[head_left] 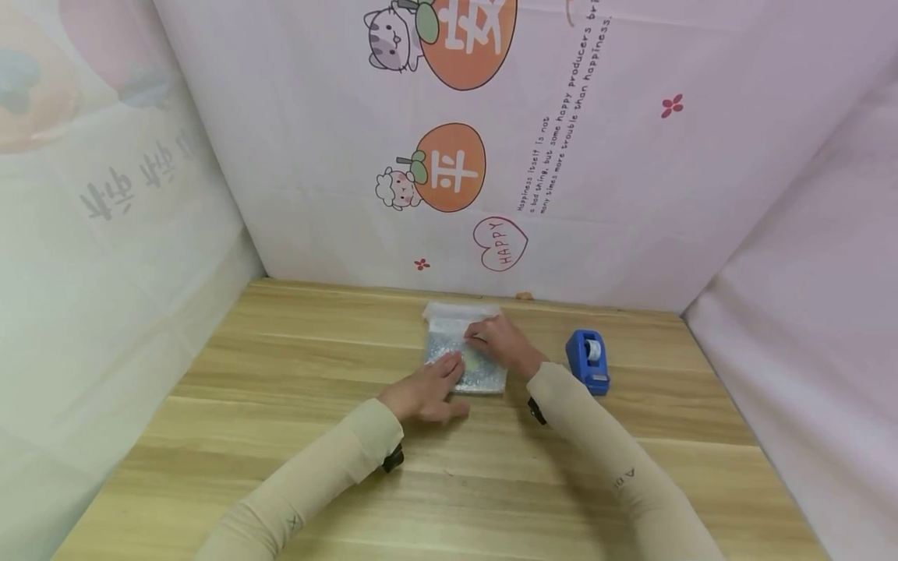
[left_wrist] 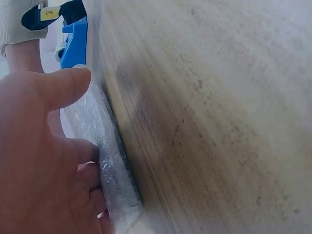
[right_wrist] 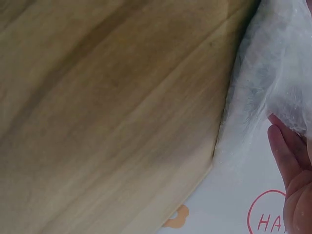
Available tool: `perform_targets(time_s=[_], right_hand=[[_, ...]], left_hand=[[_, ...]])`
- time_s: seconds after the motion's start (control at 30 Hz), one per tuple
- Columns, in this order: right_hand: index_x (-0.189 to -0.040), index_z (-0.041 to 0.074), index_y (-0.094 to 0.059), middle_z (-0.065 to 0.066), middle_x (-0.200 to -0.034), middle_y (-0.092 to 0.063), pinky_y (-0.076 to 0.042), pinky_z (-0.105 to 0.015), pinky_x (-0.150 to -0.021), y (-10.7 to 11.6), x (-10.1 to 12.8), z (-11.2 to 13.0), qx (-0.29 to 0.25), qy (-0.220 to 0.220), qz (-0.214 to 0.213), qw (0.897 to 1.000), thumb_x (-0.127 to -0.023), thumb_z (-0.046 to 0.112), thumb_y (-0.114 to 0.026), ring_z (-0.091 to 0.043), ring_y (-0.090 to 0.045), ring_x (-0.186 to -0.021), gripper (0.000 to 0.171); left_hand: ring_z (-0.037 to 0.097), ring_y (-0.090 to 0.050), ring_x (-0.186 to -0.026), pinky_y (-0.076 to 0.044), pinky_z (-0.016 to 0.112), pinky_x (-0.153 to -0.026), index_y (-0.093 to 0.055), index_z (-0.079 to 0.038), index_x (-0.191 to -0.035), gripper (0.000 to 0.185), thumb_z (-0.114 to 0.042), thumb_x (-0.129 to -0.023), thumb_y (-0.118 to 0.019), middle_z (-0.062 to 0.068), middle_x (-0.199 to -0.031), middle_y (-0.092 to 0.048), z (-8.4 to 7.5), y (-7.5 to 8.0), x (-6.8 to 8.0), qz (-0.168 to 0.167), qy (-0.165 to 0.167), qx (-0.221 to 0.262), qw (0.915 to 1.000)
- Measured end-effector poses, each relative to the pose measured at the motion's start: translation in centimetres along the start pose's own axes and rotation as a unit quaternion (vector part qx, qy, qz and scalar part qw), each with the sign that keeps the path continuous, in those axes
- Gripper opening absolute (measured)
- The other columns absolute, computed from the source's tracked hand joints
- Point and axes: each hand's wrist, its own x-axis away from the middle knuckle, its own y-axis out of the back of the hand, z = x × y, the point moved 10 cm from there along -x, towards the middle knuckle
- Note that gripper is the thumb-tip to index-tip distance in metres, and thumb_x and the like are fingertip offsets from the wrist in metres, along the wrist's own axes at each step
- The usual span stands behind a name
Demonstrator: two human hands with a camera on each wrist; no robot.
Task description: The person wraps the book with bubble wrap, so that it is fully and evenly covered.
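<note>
A flat packet in clear bubble wrap lies on the wooden table near its back edge. Its far end shows a paler, looser flap of wrap. My left hand rests on the packet's left front part, fingers stretched over it; the left wrist view shows the thumb apart from the fingers. Over the packet's upper right part is my right hand, its fingertips touching the wrap. Those fingers look fairly straight in the right wrist view, where the thumb is hidden. What the wrap encloses is hard to make out.
A blue tape dispenser with a roll of tape stands right of the packet, close to my right forearm. Printed white cloth rises behind the table, and pale cloth hangs along both sides.
</note>
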Motion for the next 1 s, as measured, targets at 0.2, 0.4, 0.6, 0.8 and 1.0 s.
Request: perform_targets(time_s=[0.2, 0.4, 0.6, 0.8, 1.0], right_hand=[[-0.096, 0.003, -0.08, -0.008, -0.094, -0.083, -0.066, -0.036, -0.081, -0.4, 0.2, 0.4, 0.023, 0.015, 0.006, 1.0, -0.095, 0.006, -0.076, -0.021, -0.079, -0.086, 0.005], [-0.098, 0.006, -0.081, -0.005, -0.096, -0.083, -0.065, -0.034, -0.079, -1.1, 0.3, 0.1, 0.038, -0.013, 0.03, 0.999, -0.096, 0.006, -0.075, -0.018, -0.078, -0.085, 0.006], [-0.093, 0.007, -0.082, -0.006, -0.094, -0.083, -0.063, -0.031, -0.072, -0.9, 0.1, 0.3, 0.014, -0.024, 0.049, 0.998, -0.096, 0.003, -0.075, -0.014, -0.076, -0.079, 0.008], [-0.084, 0.006, -0.076, -0.006, -0.081, -0.078, -0.053, -0.024, -0.063, -0.7, 0.1, 1.2, -0.001, 0.006, 0.081, 0.997, -0.099, 0.001, -0.071, -0.005, -0.061, -0.065, 0.016], [-0.084, 0.007, -0.071, 0.005, -0.071, -0.062, -0.042, -0.017, -0.058, -0.8, 0.4, 1.5, -0.001, 0.009, 0.109, 0.994, -0.099, 0.008, -0.073, 0.0, -0.043, -0.061, 0.016]], left_hand=[[0.028, -0.005, -0.168, -0.015, 0.045, -0.137, -0.017, -0.002, -0.169, 0.085, -0.055, -0.109, -0.046, 0.014, -0.179, -0.007, -0.2, 0.2, 0.0, -0.003, -0.002, 0.008, 1.0], [0.031, -0.004, -0.168, -0.013, 0.051, -0.137, -0.016, 0.0, -0.168, 0.085, -0.054, -0.109, -0.045, 0.017, -0.179, -0.005, 0.4, 0.2, -0.2, -0.008, -0.02, 0.082, 0.9964], [0.029, -0.018, -0.165, -0.021, 0.052, -0.135, -0.026, -0.009, -0.168, 0.073, -0.053, -0.112, -0.039, 0.009, -0.178, -0.018, 2.3, 1.4, 0.0, -0.045, -0.033, 0.209, 0.9764], [0.031, -0.037, -0.159, -0.031, 0.055, -0.131, -0.041, -0.018, -0.164, 0.062, -0.053, -0.112, -0.04, 0.002, -0.17, -0.04, 4.2, 3.1, 0.8, -0.07, -0.046, 0.276, 0.9574], [0.036, -0.046, -0.152, -0.037, 0.057, -0.127, -0.041, -0.018, -0.164, 0.064, -0.053, -0.111, -0.045, 0.007, -0.17, -0.041, 6.0, 5.1, 0.4, -0.082, -0.04, 0.268, 0.9592]])
